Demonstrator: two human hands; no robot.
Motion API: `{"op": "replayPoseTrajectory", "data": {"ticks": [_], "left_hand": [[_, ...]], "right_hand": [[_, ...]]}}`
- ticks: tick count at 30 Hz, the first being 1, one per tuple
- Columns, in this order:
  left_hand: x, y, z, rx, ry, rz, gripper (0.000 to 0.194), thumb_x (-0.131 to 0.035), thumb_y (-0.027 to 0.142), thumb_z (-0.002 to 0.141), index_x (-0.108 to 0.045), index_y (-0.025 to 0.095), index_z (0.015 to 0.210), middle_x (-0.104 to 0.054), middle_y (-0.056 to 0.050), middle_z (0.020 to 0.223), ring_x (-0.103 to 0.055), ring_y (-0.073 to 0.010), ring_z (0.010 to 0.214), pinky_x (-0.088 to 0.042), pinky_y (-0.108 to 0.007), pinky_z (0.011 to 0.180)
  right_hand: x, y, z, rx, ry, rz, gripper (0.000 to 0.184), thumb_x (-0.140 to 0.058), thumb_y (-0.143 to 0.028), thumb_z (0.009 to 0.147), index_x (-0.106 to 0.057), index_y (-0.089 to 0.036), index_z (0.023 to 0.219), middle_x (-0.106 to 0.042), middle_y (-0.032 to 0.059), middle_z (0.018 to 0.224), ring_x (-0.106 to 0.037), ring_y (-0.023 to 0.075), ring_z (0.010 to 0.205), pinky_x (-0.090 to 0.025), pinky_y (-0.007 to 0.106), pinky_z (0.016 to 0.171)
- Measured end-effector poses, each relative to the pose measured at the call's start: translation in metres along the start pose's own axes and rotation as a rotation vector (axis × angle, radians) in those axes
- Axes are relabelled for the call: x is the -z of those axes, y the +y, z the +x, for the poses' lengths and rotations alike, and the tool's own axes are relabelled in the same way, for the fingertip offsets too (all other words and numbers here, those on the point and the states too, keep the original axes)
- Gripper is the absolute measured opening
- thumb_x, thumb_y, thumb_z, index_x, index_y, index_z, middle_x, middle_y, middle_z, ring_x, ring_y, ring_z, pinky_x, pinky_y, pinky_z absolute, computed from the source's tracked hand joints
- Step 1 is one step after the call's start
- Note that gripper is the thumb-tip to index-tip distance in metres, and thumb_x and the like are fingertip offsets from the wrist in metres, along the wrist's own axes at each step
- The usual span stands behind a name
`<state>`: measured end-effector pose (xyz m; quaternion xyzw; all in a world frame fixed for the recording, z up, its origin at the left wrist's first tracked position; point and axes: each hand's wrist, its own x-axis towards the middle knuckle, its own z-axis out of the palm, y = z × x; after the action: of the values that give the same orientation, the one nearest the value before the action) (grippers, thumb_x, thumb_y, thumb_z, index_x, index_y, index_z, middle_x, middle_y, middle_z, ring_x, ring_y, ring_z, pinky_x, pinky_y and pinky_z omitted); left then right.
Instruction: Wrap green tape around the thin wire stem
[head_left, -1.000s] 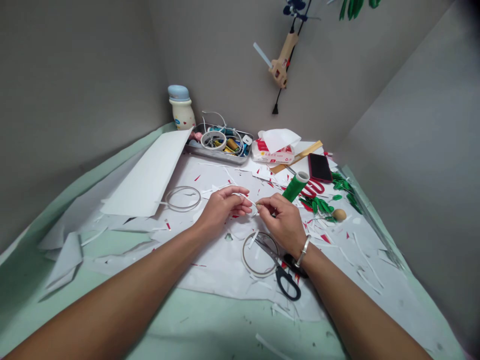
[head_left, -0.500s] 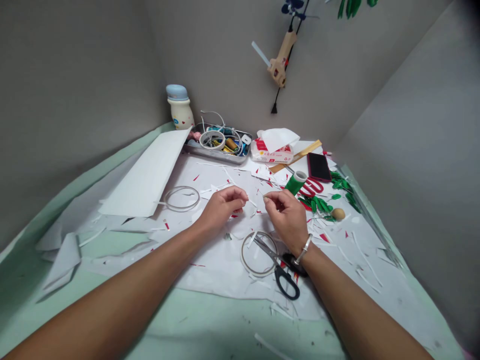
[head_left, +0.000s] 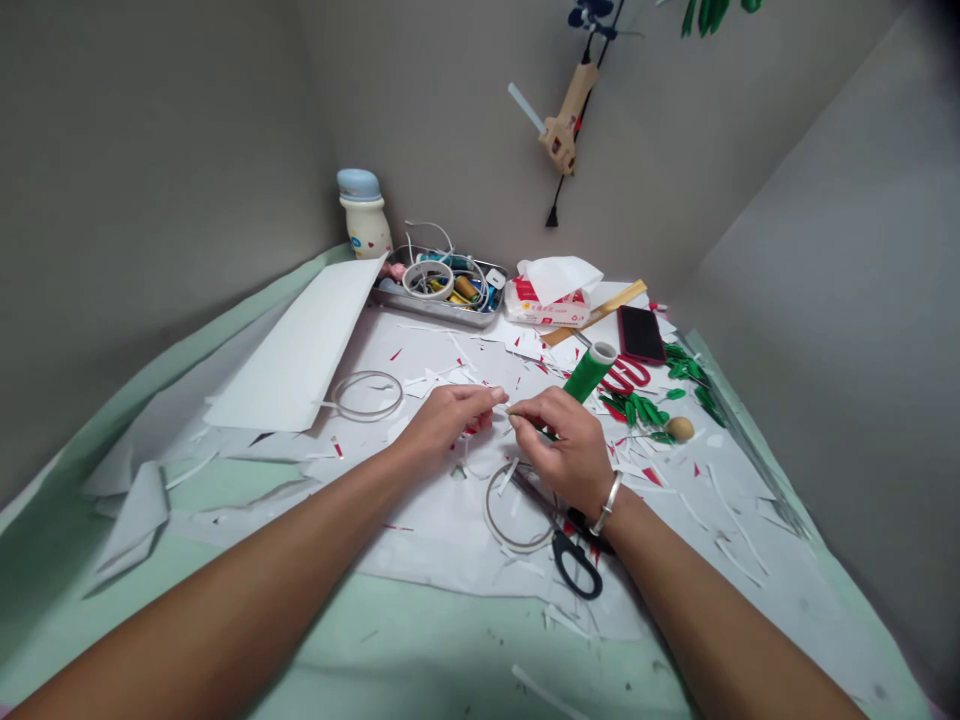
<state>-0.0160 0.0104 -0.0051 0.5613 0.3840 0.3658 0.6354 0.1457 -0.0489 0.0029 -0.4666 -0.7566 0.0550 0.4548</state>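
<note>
My left hand [head_left: 455, 420] is closed in a pinch above the paper scraps, a small pale bit at its fingertips too fine to name. Just to its right, my right hand [head_left: 564, 440] pinches something tiny and thin, and the two sets of fingertips nearly meet. Behind the right hand leans a green thread spool [head_left: 589, 372], its lower end hidden by the fingers. Black-handled scissors [head_left: 576, 565] lie partly under the right wrist, across a ring of narrow tape [head_left: 491, 520].
A metal tray [head_left: 465, 315] holds thread spools and a tape roll. Near it are a tissue pack [head_left: 547, 302], a phone [head_left: 641, 333], red-handled scissors [head_left: 626, 375], green leaf pieces [head_left: 637, 410] and a small round ball [head_left: 680, 429]. A glue gun [head_left: 566, 120] hangs on the wall.
My right hand has moved left, and its fingertips are now close beside my left hand's. The left hand has turned slightly, its thumb and finger pointing more to the right.
</note>
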Motion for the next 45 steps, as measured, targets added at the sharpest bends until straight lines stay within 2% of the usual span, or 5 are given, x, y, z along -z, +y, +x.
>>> {"op": "replayPoseTrajectory", "data": {"ticks": [7, 10, 14, 28, 45], "left_hand": [[-0.004, -0.001, -0.003, 0.078, 0.027, -0.166, 0.035, -0.074, 0.032, 0.067, -0.070, 0.016, 0.098, -0.065, -0.004, 0.075, -0.053, -0.0095, 0.060, -0.040, -0.022, 0.055], [-0.006, 0.002, -0.004, 0.097, 0.037, -0.218, 0.029, -0.073, 0.025, 0.067, -0.069, 0.016, 0.094, -0.065, -0.003, 0.071, -0.056, -0.0096, 0.059, -0.041, -0.021, 0.053], [-0.010, 0.004, -0.005, 0.076, 0.072, -0.260, 0.025, -0.070, 0.020, 0.066, -0.067, 0.016, 0.091, -0.067, -0.002, 0.069, -0.060, -0.0095, 0.060, -0.046, -0.021, 0.061], [-0.013, 0.005, -0.005, -0.028, 0.218, -0.262, 0.017, -0.064, 0.020, 0.072, -0.060, 0.016, 0.088, -0.069, -0.002, 0.072, -0.067, -0.0137, 0.064, -0.050, -0.022, 0.060], [-0.004, 0.003, -0.001, 0.014, 0.125, -0.226, 0.020, -0.062, 0.019, 0.074, -0.063, 0.013, 0.093, -0.067, -0.003, 0.067, -0.066, -0.0136, 0.059, -0.048, -0.020, 0.054]], "right_hand": [[-0.002, 0.001, -0.001, 0.090, -0.073, -0.076, 0.017, -0.052, -0.018, 0.084, -0.067, -0.021, 0.092, -0.063, 0.0044, 0.079, -0.056, 0.0170, 0.079, -0.047, 0.031, 0.073], [-0.003, 0.002, -0.001, 0.053, -0.027, -0.093, 0.017, -0.052, -0.019, 0.085, -0.067, -0.021, 0.093, -0.063, 0.0044, 0.080, -0.056, 0.0171, 0.078, -0.047, 0.032, 0.074], [-0.007, 0.001, -0.002, -0.012, 0.015, -0.120, 0.017, -0.051, -0.017, 0.084, -0.066, -0.021, 0.090, -0.061, 0.0038, 0.077, -0.056, 0.0169, 0.076, -0.046, 0.031, 0.075], [-0.010, 0.001, -0.002, -0.126, 0.096, -0.170, 0.015, -0.050, -0.018, 0.084, -0.065, -0.020, 0.086, -0.058, 0.0032, 0.076, -0.053, 0.0161, 0.072, -0.043, 0.028, 0.068], [-0.006, 0.007, -0.001, -0.121, -0.045, -0.123, 0.015, -0.054, -0.014, 0.082, -0.068, -0.018, 0.087, -0.059, 0.0026, 0.075, -0.055, 0.0153, 0.074, -0.042, 0.026, 0.070]]}}
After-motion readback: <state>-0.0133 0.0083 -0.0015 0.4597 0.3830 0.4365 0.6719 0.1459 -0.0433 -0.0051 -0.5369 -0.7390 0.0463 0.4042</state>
